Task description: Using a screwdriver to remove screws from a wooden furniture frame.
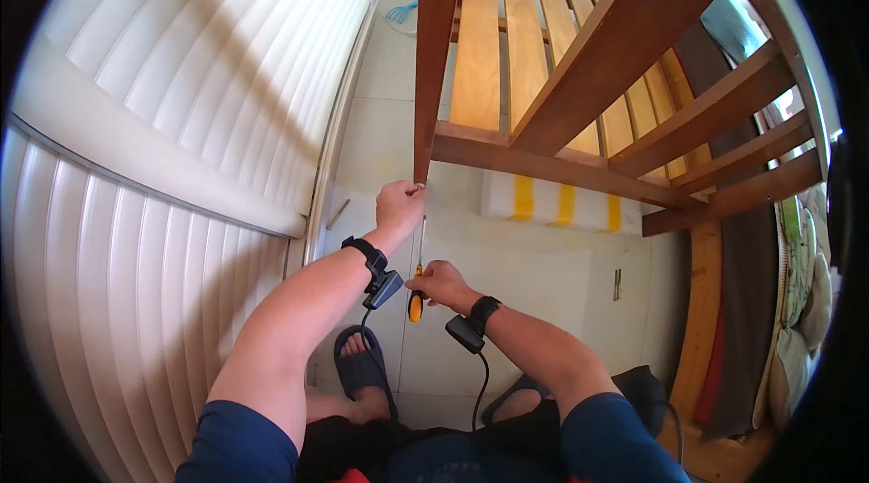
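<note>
My right hand (442,284) is closed on a screwdriver with a yellow and black handle (415,307). Its thin shaft (422,234) points up and away, toward the lower end of an upright brown wooden post (436,57). At that end, the fingers of my left hand (401,209) are pinched together against the wood; whatever they hold is too small and hidden to name. The post belongs to a wooden frame with slats (475,57) and a lower crossbar (543,160).
White louvred doors (172,157) stand close on the left. A thin metal rod (339,213) lies on the tiles by them, and small metal pieces (617,284) lie at right. Under the frame is a white block with yellow stripes (543,202). Folded bedding (797,302) fills the right side.
</note>
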Motion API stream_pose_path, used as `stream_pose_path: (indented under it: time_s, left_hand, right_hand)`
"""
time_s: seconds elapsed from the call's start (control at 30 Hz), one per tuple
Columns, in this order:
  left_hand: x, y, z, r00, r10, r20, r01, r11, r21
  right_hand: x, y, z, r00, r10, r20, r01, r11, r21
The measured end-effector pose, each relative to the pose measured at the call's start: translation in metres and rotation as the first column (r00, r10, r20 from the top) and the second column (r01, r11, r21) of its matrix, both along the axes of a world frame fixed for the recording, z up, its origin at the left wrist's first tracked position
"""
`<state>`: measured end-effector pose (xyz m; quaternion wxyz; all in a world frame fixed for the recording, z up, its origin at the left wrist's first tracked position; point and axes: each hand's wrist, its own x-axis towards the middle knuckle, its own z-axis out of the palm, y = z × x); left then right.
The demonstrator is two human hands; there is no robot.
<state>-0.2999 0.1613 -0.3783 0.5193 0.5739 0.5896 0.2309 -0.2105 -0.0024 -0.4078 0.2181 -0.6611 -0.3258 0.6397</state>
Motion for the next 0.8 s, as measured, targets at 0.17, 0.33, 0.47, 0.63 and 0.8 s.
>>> stream_pose_path:
  time_s: [0.17, 0.33, 0.47, 0.63, 0.8]
  left_hand:
    - [-0.001, -0.002, 0.01, 0.99, -0.043, 0.134, 0.061, 0.989, -0.132]
    - [-0.025, 0.023, 0.01, 0.904, 0.008, 0.428, 0.232, 0.831, -0.505]
    - [-0.029, 0.029, 0.016, 0.858, 0.058, 0.51, 0.328, 0.702, -0.632]
    - [-0.016, 0.032, 0.04, 0.949, -0.151, 0.275, 0.271, 0.838, -0.474]
    - [-0.028, 0.071, 0.053, 0.947, -0.234, 0.219, 0.161, 0.938, 0.308]
  right_hand:
    - [0.013, -0.027, -0.027, 0.997, -0.007, 0.072, 0.014, 0.995, -0.102]
    - [0.035, -0.038, -0.05, 0.998, 0.035, 0.044, -0.029, 0.991, -0.133]
    - [0.038, -0.033, -0.037, 0.979, 0.127, 0.161, -0.089, 0.97, -0.225]
    - [0.044, -0.012, -0.065, 0.948, -0.13, 0.289, 0.103, 0.989, 0.106]
    - [0.04, 0.073, 0.03, 0.789, -0.423, -0.445, 0.478, 0.878, 0.012]
